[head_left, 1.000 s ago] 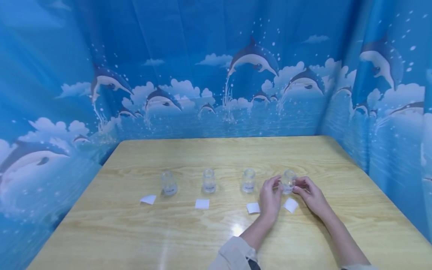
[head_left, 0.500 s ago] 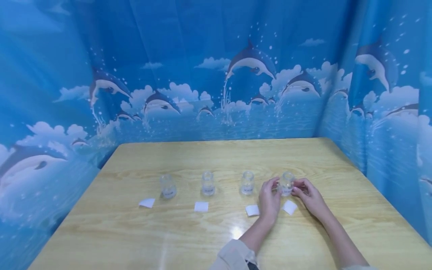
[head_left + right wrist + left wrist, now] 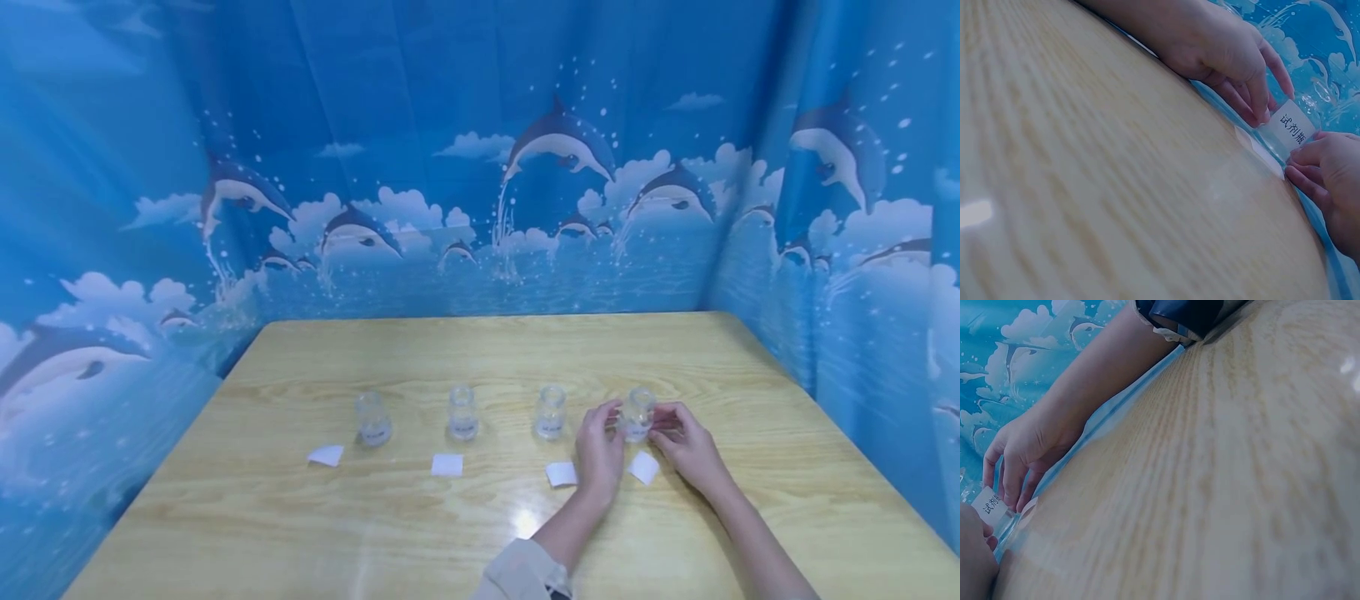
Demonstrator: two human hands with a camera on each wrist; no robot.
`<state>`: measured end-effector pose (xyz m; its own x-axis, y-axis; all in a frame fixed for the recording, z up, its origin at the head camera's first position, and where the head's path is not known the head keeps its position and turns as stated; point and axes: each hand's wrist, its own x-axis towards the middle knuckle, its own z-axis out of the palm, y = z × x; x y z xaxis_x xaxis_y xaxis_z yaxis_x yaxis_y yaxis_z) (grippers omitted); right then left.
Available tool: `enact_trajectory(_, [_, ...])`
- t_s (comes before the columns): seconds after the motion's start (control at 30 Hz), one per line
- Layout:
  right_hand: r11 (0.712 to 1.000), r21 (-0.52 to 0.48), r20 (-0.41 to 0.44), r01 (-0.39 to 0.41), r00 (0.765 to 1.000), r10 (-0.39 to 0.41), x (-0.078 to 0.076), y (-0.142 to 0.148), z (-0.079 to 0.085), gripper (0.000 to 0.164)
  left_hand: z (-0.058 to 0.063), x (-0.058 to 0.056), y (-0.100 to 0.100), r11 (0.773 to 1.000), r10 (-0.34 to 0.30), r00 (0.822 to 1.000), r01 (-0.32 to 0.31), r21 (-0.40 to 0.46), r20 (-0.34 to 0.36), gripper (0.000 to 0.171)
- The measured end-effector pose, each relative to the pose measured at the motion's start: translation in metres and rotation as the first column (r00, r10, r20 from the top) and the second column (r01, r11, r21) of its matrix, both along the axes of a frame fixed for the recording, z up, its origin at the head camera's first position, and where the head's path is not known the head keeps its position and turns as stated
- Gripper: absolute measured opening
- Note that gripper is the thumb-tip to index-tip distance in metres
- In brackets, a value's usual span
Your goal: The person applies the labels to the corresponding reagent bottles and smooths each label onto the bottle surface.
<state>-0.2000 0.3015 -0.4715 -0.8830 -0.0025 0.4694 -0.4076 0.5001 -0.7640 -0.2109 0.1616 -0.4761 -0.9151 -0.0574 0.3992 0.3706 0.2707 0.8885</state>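
At the right end of a row, a small clear glass reagent bottle (image 3: 638, 408) stands upright between both hands. My left hand (image 3: 600, 450) holds its left side, thumb and fingers bent at the glass. From the right, my right hand (image 3: 692, 450) holds the other side with thumb and bent fingertips. The wrist views show a white label (image 3: 1291, 127) with printed characters on the bottle's front, fingertips by its edges. In front of the bottle lies a white paper piece (image 3: 644, 467).
Left along the row stand more clear bottles, a right one (image 3: 551, 414), a middle one (image 3: 462, 414) and a left one (image 3: 372, 419). White paper pieces (image 3: 447, 465) lie before them on the wooden table (image 3: 420, 533). A blue dolphin curtain (image 3: 450, 167) surrounds the table.
The hands stay at the rightmost bottle with only slight finger movement. The whole scene sits a little lower in the head view as the camera tilts.
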Motion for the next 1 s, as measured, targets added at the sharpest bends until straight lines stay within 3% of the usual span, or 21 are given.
enact_trajectory(0.4, [1.0, -0.027, 0.008, -0.003, 1.0, 0.003, 0.004, 0.005, 0.002, 0.034, 0.003, 0.003, 0.006, 0.997, -0.068, 0.997, 0.066, 0.041, 0.038, 0.045])
enact_trajectory(0.6, [1.0, -0.021, -0.006, 0.01, 1.0, -0.01, 0.003, 0.007, 0.005, 0.034, 0.007, 0.003, 0.008, 0.999, -0.026, 0.999, 0.027, -0.02, 0.027, 0.052])
enact_trajectory(0.77, [0.997, -0.018, -0.035, 0.072, 0.997, -0.072, 0.001, 0.009, 0.008, 0.031, 0.01, 0.004, 0.003, 0.999, -0.006, 1.0, 0.005, 0.039, 0.006, 0.052])
enact_trajectory(0.9, [0.991, 0.008, -0.055, 0.137, 0.989, -0.136, 0.005, 0.007, 0.021, 0.029, 0.018, 0.008, -0.004, 0.994, -0.031, 0.997, 0.038, 0.106, -0.071, 0.048])
enact_trajectory(1.0, [0.988, 0.019, -0.089, 0.155, 0.984, -0.152, 0.007, 0.002, 0.037, 0.028, 0.032, 0.01, -0.014, 0.993, -0.075, 0.979, 0.091, 0.078, -0.188, 0.046])
